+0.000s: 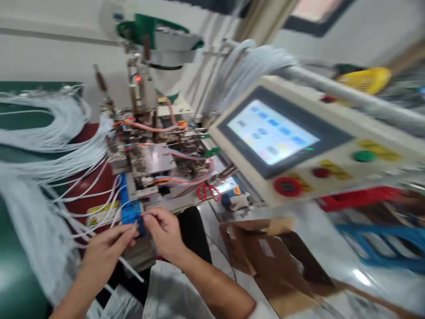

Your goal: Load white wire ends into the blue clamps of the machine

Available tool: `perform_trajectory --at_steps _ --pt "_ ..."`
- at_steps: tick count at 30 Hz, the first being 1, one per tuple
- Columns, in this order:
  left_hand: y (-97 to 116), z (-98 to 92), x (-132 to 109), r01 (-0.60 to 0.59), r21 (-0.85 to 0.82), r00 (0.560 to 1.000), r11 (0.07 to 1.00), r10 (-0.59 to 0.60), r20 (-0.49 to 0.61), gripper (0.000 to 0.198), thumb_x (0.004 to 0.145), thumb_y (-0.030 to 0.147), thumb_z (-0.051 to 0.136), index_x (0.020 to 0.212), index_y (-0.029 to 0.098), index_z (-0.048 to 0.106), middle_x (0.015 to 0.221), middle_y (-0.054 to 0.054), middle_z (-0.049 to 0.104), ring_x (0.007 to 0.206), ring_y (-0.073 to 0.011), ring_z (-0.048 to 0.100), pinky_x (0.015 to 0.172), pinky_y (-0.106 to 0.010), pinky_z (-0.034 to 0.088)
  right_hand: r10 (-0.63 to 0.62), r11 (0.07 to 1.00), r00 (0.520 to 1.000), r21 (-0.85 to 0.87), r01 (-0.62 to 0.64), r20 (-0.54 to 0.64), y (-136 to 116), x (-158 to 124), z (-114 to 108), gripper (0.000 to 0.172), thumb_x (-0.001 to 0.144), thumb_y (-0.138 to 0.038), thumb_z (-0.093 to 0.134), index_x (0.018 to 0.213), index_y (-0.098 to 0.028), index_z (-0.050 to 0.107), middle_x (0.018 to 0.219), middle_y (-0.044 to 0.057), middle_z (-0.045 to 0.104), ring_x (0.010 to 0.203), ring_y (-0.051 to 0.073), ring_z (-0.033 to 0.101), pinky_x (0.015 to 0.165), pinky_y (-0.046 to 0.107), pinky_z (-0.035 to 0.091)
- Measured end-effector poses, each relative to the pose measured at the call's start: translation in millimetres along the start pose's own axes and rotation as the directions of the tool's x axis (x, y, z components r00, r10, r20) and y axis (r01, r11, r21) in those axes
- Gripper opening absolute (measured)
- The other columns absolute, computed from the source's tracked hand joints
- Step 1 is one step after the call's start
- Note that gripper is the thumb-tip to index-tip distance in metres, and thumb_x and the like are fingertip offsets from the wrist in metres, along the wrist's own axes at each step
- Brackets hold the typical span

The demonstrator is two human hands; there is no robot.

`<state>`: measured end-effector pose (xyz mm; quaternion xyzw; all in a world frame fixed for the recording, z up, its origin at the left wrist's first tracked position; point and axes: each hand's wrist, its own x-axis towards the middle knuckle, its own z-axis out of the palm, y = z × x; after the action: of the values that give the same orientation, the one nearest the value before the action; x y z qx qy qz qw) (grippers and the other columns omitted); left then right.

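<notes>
My left hand (pixel 106 247) is closed in a pinch, thumb against forefinger, in front of a blue block (pixel 132 212) at the machine's near edge. A white cable (pixel 132 269) comes out from under this hand and slants down to the right; a small pale tip shows at its fingertips. Close beside it, my right hand (pixel 165 231) pinches at the block's right side, and whatever lies between its fingers is hidden. Several white cables (pixel 108 195) run from the left to the blue block. Behind stands a metal machine (pixel 159 159) with orange and blue tubes.
On the right, a tilted control panel (pixel 312 155) carries a lit screen and red and green buttons. Red-handled scissors (pixel 208 193) lie near the machine. An open cardboard box (pixel 265 257) and a blue crate (pixel 381 246) are at lower right. Bundled white cables (pixel 29 212) drape at left.
</notes>
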<state>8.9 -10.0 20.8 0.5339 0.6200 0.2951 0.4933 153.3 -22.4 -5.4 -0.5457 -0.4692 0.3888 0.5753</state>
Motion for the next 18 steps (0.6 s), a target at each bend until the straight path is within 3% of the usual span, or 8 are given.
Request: perform_trajectory --at_steps 2,6,13,18 --pt "0 3.4 -2 0.055 -0.020 0.997 0.998 -0.054 0.048 0.027 0.065 0.039 0.064 0.075 0.015 0.072 0.057 -0.003 0.067 0.054 -0.0158 0.060 0.047 -0.022 0.047 0.018 1.000 0.999 0.012 -0.019 0.032 5 -4 -1 0.012 0.077 -0.018 0.055 0.076 -0.017 0.067 0.074 0.004 0.062 0.069 0.014 0.059 0.065 0.025 0.049" --pt "-3 10.1 0 0.011 -0.045 0.998 0.999 -0.008 0.067 0.023 0.070 0.034 0.060 0.076 0.015 0.071 0.059 -0.001 0.064 0.058 -0.0133 0.058 0.057 -0.021 0.048 0.042 0.999 0.996 0.011 -0.043 0.079 6 -8 -1 0.009 0.075 -0.018 0.056 0.072 -0.017 0.065 0.073 0.004 0.060 0.066 0.014 0.058 0.060 0.025 0.047" --pt "-11 13.1 -6 -0.050 -0.032 0.997 0.998 0.051 0.052 0.020 0.074 0.030 0.057 0.076 0.016 0.070 0.068 -0.002 0.066 0.063 -0.0130 0.057 0.061 -0.021 0.047 0.075 0.994 0.991 -0.083 -0.066 0.112 7 -8 4 0.010 0.075 -0.018 0.054 0.066 -0.017 0.058 0.067 0.001 0.054 0.060 0.012 0.052 0.056 0.024 0.044" --pt "-16 15.2 -5 -0.074 -0.055 0.997 0.996 0.076 0.030 0.019 0.076 0.028 0.055 0.078 0.015 0.069 0.070 -0.002 0.067 0.064 -0.0128 0.059 0.062 -0.021 0.047 0.082 0.996 0.989 -0.049 -0.076 0.123 10 -9 6 0.009 0.076 -0.019 0.054 0.067 -0.017 0.058 0.068 0.001 0.055 0.063 0.012 0.054 0.059 0.024 0.045"
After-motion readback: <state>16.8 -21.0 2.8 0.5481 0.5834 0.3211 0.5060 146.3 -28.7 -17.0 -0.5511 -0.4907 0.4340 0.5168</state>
